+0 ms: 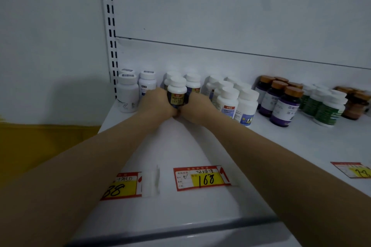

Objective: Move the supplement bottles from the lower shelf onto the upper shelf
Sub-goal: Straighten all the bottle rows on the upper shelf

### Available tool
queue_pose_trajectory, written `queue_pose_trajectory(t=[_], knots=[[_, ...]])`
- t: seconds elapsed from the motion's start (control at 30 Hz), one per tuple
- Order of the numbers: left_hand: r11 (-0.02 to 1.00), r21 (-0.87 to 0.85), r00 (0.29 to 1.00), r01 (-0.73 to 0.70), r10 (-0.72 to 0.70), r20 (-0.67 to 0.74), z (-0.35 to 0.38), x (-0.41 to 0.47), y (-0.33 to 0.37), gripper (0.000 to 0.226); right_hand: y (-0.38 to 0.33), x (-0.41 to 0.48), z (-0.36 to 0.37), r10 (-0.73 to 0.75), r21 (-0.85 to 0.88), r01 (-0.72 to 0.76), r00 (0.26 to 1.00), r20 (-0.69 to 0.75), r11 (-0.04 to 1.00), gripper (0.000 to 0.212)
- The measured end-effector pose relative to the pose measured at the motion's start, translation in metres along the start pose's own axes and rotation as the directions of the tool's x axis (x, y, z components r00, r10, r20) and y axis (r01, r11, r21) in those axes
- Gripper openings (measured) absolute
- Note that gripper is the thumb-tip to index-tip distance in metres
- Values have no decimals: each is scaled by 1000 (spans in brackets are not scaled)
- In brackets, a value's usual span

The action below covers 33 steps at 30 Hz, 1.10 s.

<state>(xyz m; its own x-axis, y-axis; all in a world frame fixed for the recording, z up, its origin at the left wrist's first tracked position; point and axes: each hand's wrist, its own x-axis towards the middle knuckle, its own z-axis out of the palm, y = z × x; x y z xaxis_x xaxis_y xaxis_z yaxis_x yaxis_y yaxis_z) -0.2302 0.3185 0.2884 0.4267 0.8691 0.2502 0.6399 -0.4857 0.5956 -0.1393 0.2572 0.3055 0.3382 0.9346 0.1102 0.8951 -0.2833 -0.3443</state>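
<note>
Both hands, left hand (155, 102) and right hand (197, 105), clasp a white-capped plastic bottle with a dark glossy label (177, 92), standing on the smooth white metal shelf (180, 146). This looks like placing; next, the fingers must let go gently, sparing the round white-capped neighbouring bottles (236, 102) just beside the right hand.

My left hand (158, 102) and right hand (197, 106) flank one bottle (177, 92) on the shelf (200, 146); two bottles (185, 80) stand behind it; price tags (200, 178) lie nearer me.
</note>
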Motion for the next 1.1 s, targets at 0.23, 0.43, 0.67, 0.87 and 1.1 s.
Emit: queue_pose_trajectory(t=[0.23,0.43,0.67,0.87,1.1], knots=[[995,62,995,77,-80,57,-8,-15,15,37,4,-35,-27,-25,-50,28,998,59,998,26],[978,207,1000,22,-25,11,-5,-48,64,36,38,-71,-42,-24,-133,44,989,147,990,21],[994,84,983,69,-82,162,29,-68,114,55,124,-100,-79,23,-143,-4,991,132,990,31],[993,21,987,113,-114,113,58,-65,124,17,160,-87,-85,-7,38,4,998,59,999,39],[994,28,994,109,-108,-13,67,-57,123,15,152,-75,-81,-93,201,84,995,35,976,42]])
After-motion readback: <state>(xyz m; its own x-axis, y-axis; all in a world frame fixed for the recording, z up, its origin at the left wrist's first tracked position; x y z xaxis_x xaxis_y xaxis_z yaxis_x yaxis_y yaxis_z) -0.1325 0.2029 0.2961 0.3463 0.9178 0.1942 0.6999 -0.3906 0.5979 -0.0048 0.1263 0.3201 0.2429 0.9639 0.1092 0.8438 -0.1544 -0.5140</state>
